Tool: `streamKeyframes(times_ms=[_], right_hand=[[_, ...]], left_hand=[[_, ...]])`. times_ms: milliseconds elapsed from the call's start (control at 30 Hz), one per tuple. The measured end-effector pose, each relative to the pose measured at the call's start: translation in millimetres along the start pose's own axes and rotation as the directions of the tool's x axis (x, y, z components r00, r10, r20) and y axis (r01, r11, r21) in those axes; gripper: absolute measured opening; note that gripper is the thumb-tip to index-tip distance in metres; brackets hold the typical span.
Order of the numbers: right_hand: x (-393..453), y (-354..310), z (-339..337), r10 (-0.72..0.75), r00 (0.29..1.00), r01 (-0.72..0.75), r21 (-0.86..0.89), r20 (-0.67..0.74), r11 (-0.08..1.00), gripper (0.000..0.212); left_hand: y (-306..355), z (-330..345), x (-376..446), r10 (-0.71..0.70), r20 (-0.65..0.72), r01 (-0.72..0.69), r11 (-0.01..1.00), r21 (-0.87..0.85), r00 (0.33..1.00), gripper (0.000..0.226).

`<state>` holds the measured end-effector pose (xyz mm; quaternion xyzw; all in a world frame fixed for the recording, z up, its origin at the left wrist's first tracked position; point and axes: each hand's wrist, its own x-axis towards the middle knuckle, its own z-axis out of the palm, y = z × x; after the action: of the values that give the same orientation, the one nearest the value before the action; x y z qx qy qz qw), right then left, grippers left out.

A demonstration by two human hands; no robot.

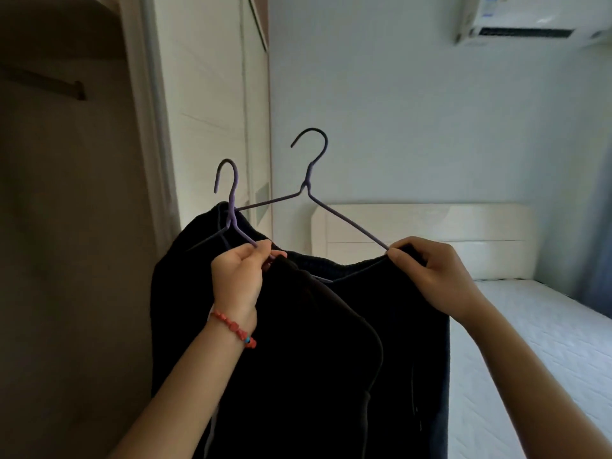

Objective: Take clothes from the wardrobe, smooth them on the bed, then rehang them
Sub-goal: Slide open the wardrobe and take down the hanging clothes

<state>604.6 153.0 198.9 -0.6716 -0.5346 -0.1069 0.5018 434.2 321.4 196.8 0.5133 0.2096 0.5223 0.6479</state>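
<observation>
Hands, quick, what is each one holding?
Left hand: pinches the smaller purple wire hanger.
Right hand: pinches the larger purple wire hanger and the black garment.

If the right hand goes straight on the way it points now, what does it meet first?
The right hand points up and left along the hanger arm it pinches. Beyond the hanger the way looks free up to the wall, though depth is unclear.

A home bedroom: past the right hand (433, 276) lies a bed (536, 342) with a cream padded headboard (463, 233); high above that hand hangs a wall air conditioner (530, 21); left of the left hand (240, 276) stands an open wardrobe (66, 193).
</observation>
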Motion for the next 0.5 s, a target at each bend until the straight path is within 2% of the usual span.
streamKeyframes(times_ms=[100,300,500], right_hand=[[-30.9,8.7,-45.5,0.058,0.997,-0.061,-0.067,-0.045,0.996,0.020],[-109.2,19.0,-146.4,0.149,0.975,-0.188,-0.257,-0.166,0.948,0.026],[-187.4,21.9,-220.6,0.213,0.930,-0.327,-0.413,-0.299,0.850,0.029]], left_hand=[[-15.1,31.8,-23.5,-0.007,0.031,0.007,1.000,-0.005,1.000,0.031],[-48.0,100.3,-78.6,-0.052,0.150,0.047,0.998,0.038,0.987,0.030],[-77.2,167.2,-135.0,-0.177,0.340,0.169,0.984,0.053,0.924,0.030]])
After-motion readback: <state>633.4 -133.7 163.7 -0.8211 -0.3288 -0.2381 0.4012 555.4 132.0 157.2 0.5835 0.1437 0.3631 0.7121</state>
